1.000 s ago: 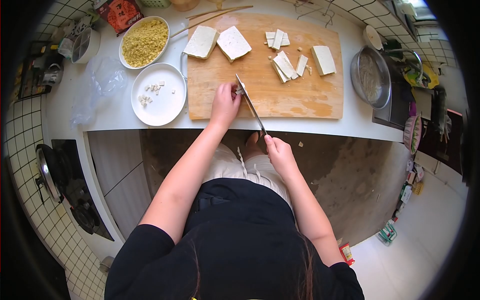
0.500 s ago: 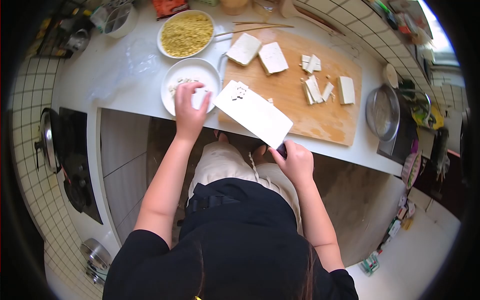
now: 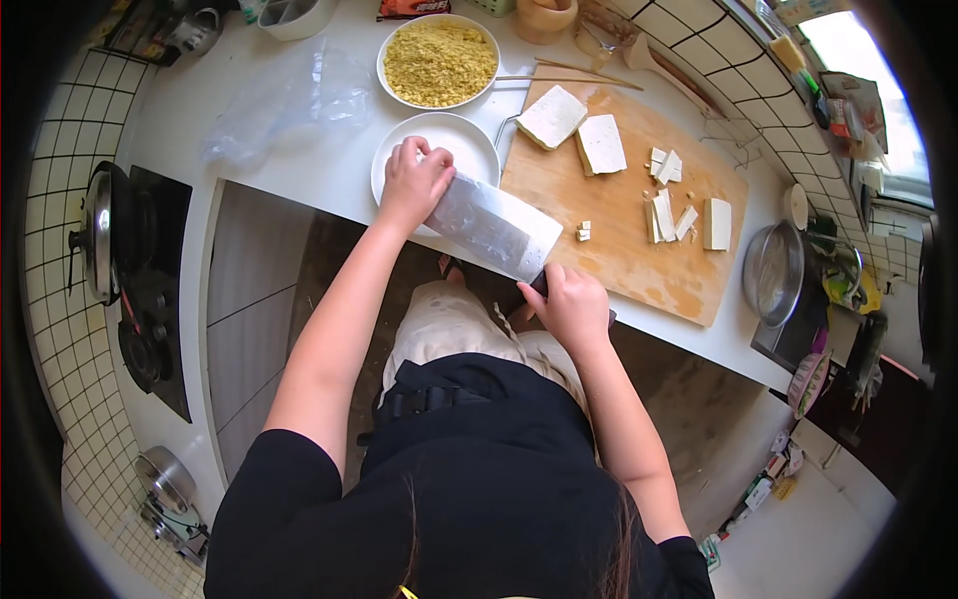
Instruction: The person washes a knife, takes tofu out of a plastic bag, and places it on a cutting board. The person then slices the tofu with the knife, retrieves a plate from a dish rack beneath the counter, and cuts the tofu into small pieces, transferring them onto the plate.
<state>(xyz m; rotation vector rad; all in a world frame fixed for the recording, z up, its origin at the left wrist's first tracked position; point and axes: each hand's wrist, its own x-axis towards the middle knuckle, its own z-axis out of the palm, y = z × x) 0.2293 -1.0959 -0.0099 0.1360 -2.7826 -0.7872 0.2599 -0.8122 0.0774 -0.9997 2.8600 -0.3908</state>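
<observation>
My right hand (image 3: 573,307) grips the dark handle of a cleaver (image 3: 504,232). Its wide, wet-looking blade is tilted and reaches over the counter edge to a white plate (image 3: 469,135). Over the plate, my left hand (image 3: 414,183) has its fingers curled at the blade's far end; what lies under them is hidden. On the wooden cutting board (image 3: 619,270) are two thick tofu slabs (image 3: 552,117), a smaller tofu block (image 3: 717,224), some cut tofu strips (image 3: 661,216) and a few small tofu cubes (image 3: 584,231) near the blade.
Behind the plate stands a bowl of yellow crumbly food (image 3: 440,62), with chopsticks (image 3: 574,80) beside it. A clear plastic bag (image 3: 289,110) lies left. A metal basin (image 3: 774,272) is at the right end. A lidded pan (image 3: 100,235) sits on the stove (image 3: 160,290).
My left hand has come down onto the end of the blade. The cleaver has turned, so its face now looks grey and shiny. The whole view has shifted slightly.
</observation>
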